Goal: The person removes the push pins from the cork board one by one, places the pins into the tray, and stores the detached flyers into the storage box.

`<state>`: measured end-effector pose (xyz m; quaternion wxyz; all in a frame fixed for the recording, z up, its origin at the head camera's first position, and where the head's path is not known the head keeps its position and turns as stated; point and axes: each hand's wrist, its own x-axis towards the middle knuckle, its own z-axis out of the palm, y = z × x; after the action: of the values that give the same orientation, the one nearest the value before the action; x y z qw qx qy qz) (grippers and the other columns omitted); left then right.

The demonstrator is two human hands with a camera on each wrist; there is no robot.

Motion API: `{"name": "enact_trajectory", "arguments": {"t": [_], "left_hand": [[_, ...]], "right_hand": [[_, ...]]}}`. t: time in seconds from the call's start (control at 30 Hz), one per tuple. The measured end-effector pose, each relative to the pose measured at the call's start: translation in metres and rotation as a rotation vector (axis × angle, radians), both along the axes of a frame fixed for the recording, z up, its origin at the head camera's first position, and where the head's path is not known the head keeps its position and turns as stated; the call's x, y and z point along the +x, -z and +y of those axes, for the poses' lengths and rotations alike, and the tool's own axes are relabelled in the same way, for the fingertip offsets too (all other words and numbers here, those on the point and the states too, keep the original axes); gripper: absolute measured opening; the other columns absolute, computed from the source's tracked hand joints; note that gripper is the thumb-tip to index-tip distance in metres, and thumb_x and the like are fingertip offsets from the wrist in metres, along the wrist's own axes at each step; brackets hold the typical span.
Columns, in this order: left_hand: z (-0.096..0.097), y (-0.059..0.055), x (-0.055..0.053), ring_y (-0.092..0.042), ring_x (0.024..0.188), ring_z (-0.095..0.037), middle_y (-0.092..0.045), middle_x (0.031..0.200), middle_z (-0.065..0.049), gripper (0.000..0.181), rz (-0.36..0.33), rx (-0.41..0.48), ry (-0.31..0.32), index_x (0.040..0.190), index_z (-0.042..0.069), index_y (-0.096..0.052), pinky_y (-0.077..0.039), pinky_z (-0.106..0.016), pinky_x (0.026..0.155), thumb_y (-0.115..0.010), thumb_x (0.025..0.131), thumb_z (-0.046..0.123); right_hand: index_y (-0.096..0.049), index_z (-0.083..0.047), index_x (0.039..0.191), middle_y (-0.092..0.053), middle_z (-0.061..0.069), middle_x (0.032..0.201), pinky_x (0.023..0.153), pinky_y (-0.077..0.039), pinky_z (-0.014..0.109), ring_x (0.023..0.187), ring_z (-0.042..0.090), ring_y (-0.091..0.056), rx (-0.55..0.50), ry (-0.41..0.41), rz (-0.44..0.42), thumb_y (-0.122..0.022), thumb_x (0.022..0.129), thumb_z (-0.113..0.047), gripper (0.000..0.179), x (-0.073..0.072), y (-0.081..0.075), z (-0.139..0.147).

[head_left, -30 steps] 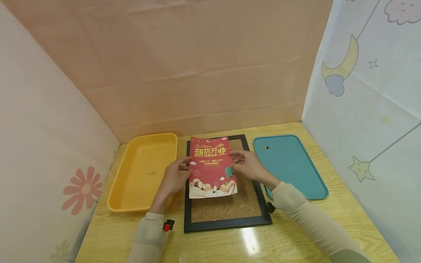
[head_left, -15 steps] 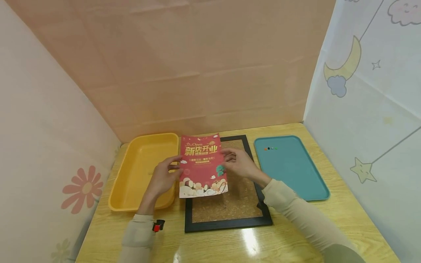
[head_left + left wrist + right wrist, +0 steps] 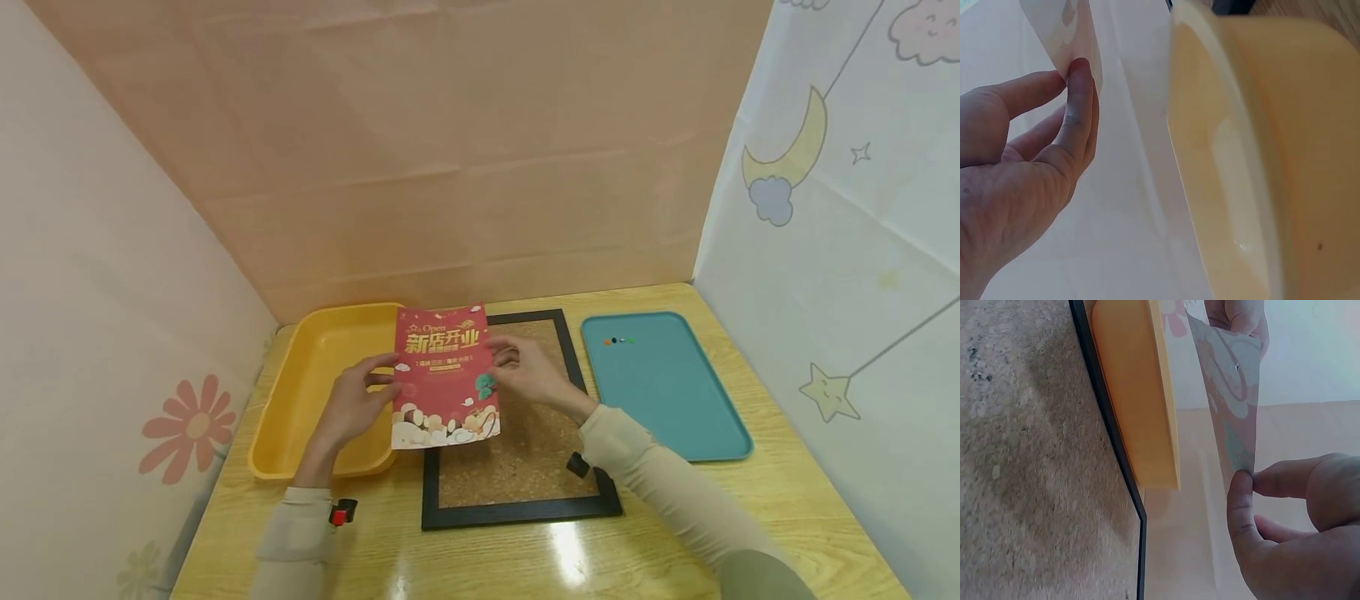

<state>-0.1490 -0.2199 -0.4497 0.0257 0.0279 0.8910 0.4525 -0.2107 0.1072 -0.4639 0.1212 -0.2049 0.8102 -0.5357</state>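
Observation:
A red flyer [image 3: 442,383] with gold lettering and a pale food print along its bottom is held up between both hands in the head view. My left hand [image 3: 356,403] pinches its left edge between thumb and fingers, as the left wrist view shows with the paper [image 3: 1072,31] seen nearly edge-on. The right edge is pinched by my right hand [image 3: 531,372], thumb against fingertips in the right wrist view [image 3: 1297,519]. Under and to the right of the flyer lies a cork board [image 3: 517,467] with a black frame. The flyer overlaps the right rim of the yellow tray [image 3: 315,358].
A blue tray [image 3: 667,392] stands on the right, with several small coloured pins [image 3: 618,340] near its far left corner. The wooden table [image 3: 465,567] meets a pinkish backdrop behind and white printed walls at both sides.
Both hands have carried the flyer leftward from over the cork board toward the yellow tray. The pinch on each edge has stayed the same, and more of the board shows.

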Motion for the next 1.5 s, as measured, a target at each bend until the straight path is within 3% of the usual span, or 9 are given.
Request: {"name": "enact_trajectory", "arguments": {"t": [0.33,0.5,0.7,0.87,1.13,1.5], "left_hand": [[-0.029,0.002,-0.001,-0.072,0.137,-0.047,-0.063,0.161,-0.023,0.059,-0.012,-0.012,0.048,0.165,0.007,-0.055,-0.070,-0.051,0.102,-0.075,0.110,0.013],[-0.047,0.004,-0.001,-0.072,0.137,-0.047,-0.061,0.162,-0.024,0.060,-0.005,-0.042,0.077,0.166,0.008,-0.054,-0.071,-0.047,0.100,-0.075,0.109,0.012],[-0.067,-0.001,-0.002,-0.074,0.134,-0.048,-0.060,0.163,-0.026,0.057,0.016,-0.042,0.102,0.163,0.005,-0.057,-0.071,-0.037,0.096,-0.074,0.109,0.009],[-0.083,-0.005,-0.004,-0.073,0.134,-0.051,-0.059,0.164,-0.027,0.056,0.025,-0.078,0.115,0.163,0.003,-0.057,-0.071,-0.044,0.098,-0.074,0.109,0.009],[-0.103,-0.005,-0.010,-0.069,0.141,-0.051,-0.055,0.169,-0.024,0.059,-0.049,-0.099,0.080,0.167,0.008,-0.053,-0.069,-0.048,0.105,-0.071,0.111,0.011],[-0.129,-0.010,-0.016,-0.068,0.141,-0.054,-0.056,0.165,-0.032,0.060,-0.120,-0.091,0.081,0.169,0.004,-0.048,-0.068,-0.050,0.106,-0.068,0.112,0.009]], "right_hand": [[-0.059,0.003,0.158,-0.070,0.026,0.144,0.101,-0.067,0.043,0.123,0.036,-0.075,-0.017,-0.006,-0.025,-0.072,0.107,-0.006,0.053,-0.005,0.010,-0.030],[-0.061,0.002,0.156,-0.072,0.024,0.141,0.097,-0.068,0.040,0.120,0.033,-0.076,0.004,0.001,0.003,-0.073,0.106,-0.006,0.053,-0.006,0.012,-0.046],[-0.064,-0.001,0.155,-0.075,0.021,0.140,0.092,-0.069,0.036,0.119,0.031,-0.078,0.018,-0.001,0.025,-0.076,0.105,-0.007,0.052,-0.010,0.014,-0.067],[-0.065,0.002,0.153,-0.077,0.022,0.135,0.092,-0.069,0.034,0.117,0.033,-0.079,0.019,-0.015,0.044,-0.077,0.104,-0.006,0.050,-0.013,0.010,-0.083],[-0.064,0.000,0.154,-0.073,0.021,0.139,0.092,-0.068,0.034,0.120,0.032,-0.076,0.009,-0.056,0.026,-0.076,0.105,-0.010,0.051,-0.020,0.008,-0.101],[-0.063,0.003,0.154,-0.072,0.023,0.142,0.088,-0.069,0.032,0.118,0.034,-0.078,-0.007,-0.068,0.026,-0.076,0.105,-0.007,0.052,-0.024,0.011,-0.131]]}}
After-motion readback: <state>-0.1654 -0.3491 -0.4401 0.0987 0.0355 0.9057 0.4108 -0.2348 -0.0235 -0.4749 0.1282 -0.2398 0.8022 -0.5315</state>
